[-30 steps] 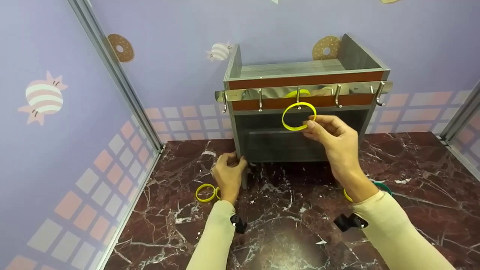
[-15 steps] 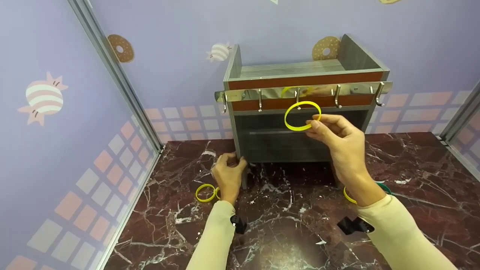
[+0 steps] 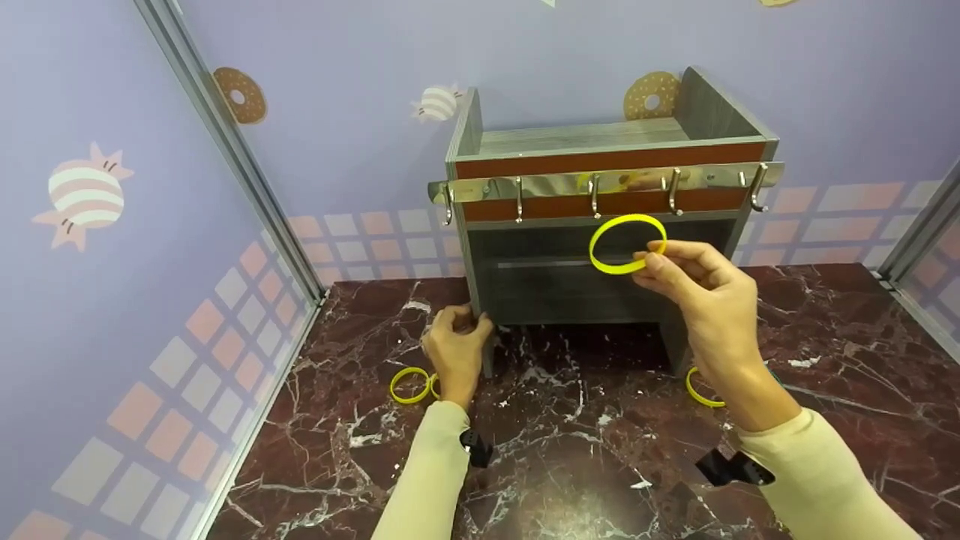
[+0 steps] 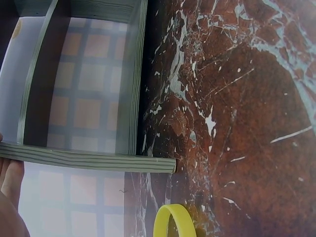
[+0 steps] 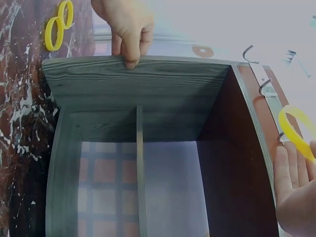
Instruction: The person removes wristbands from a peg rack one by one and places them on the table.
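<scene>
My right hand (image 3: pixel 716 307) pinches a yellow silicone wristband (image 3: pixel 616 268) between thumb and fingers, in front of the grey wooden shelf unit (image 3: pixel 574 289). The wristband hangs just below the middle hook (image 3: pixel 595 199), apart from it in the head view. Across the unit's red-brown front runs a shiny metal hook rail (image 3: pixel 540 187) with several hooks, none carrying a band. At the unit's lower left, my left hand (image 3: pixel 456 349) grips the edge of the side panel (image 5: pixel 163 79); its thumb lies on the inner face in the right wrist view.
Two yellow wristbands (image 3: pixel 393 390) lie on the dark red marbled table (image 3: pixel 555 480) beside my left wrist, one partly hidden. Another yellow wristband (image 3: pixel 697 397) lies at the right, with a sliver of a green band (image 3: pixel 775 376) behind my right wrist. Patterned walls (image 3: pixel 360 172) enclose the back and sides.
My right hand has moved right and slightly down with the yellow wristband, away from the middle hook, now covering most of the green band. The left hand stays on the panel.
</scene>
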